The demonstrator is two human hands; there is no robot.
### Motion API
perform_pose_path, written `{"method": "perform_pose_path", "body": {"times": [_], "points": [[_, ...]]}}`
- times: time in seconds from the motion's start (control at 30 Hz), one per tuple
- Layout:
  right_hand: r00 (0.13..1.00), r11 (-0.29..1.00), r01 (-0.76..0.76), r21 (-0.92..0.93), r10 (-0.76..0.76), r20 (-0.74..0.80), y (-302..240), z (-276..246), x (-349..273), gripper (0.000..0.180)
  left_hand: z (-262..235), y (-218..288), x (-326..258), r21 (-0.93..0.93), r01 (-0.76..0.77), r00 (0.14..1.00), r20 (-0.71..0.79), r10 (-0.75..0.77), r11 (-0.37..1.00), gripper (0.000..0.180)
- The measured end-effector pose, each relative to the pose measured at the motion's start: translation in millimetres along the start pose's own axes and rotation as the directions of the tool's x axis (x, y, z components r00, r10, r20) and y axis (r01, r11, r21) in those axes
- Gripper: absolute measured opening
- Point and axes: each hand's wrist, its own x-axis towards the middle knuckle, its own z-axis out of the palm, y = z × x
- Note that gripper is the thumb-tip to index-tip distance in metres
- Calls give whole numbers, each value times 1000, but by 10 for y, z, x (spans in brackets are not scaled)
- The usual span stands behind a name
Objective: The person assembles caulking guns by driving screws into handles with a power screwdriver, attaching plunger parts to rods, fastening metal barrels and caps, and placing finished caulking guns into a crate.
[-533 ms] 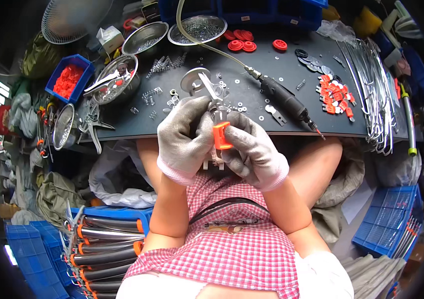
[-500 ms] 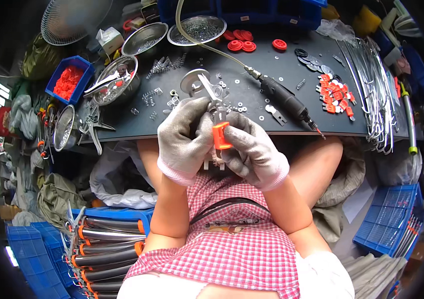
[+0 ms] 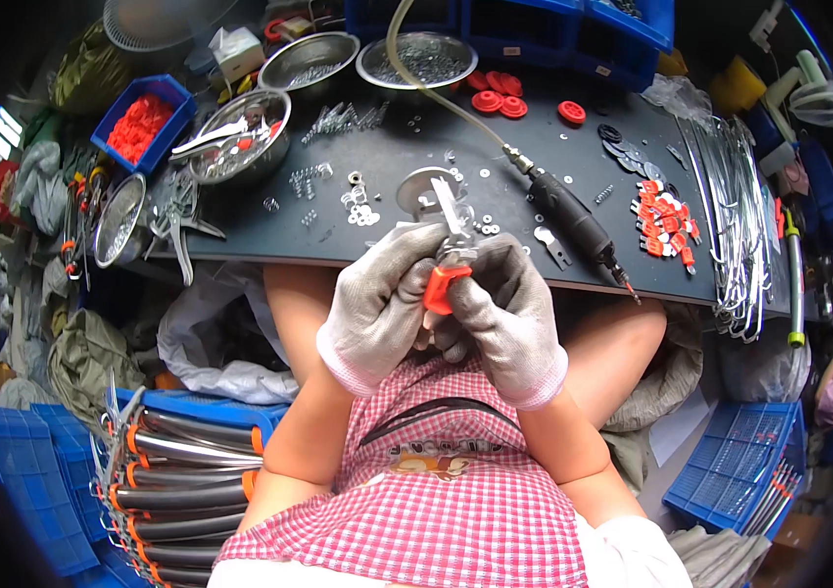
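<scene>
My left hand (image 3: 382, 304) and right hand (image 3: 504, 318) wear grey knit cloth gloves; the red plastic part (image 3: 439, 290) looks smooth, the metal blade (image 3: 448, 211) shiny, the counter (image 3: 495, 225) matt dark.

Two gloved hands, left hand (image 3: 380, 304) and right hand (image 3: 506, 318), are sharing one orange part (image 3: 439, 289) with one metal blade (image 3: 449, 211).

Sitting on the desk (image 3: 387, 196):
- three round steel bowls (image 3: 310, 61), plus one smaller metal dish (image 3: 119, 218) hanging at the left edge;
- one black pneumatic tool (image 3: 573, 218) on one hose (image 3: 426, 83);
- four red round caps (image 3: 499, 98);
- one cluster of small red-and-white parts (image 3: 663, 218), too many to count;
- one bundle of wire pieces (image 3: 737, 216), uncounted;
- loose washers and screws (image 3: 362, 201), uncounted.

One blue bin of red parts (image 3: 142, 122) is standing at the left.
</scene>
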Motion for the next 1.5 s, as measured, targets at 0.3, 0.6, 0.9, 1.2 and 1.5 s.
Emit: {"method": "perform_pose_path", "body": {"times": [0.3, 0.6, 0.9, 1.2, 1.5], "points": [[998, 998, -58, -39, 59, 22, 184, 37, -59, 29, -99, -238, -255, -235, 109, 994, 29, -105, 966, 59], [990, 958, 119, -260, -95, 104, 253, 92, 93, 22, -187, -71, -369, 205, -168, 985, 7, 171, 964, 56], [579, 66, 799, -597, 178, 795, 334, -418, 2502, 46, -549, -28, -707, -220, 12, 895, -433, -109, 975, 55], [446, 265, 830, -490, 212, 870, 538, -345, 2718, 34, -595, 11, -584, -130, 101, 798, -581, -158, 986, 58], [821, 277, 547, -790, 10, 571, 204, -334, 2247, 15, -766, -192, -406, 698, -204, 898, -147, 415, 687, 88]]}}
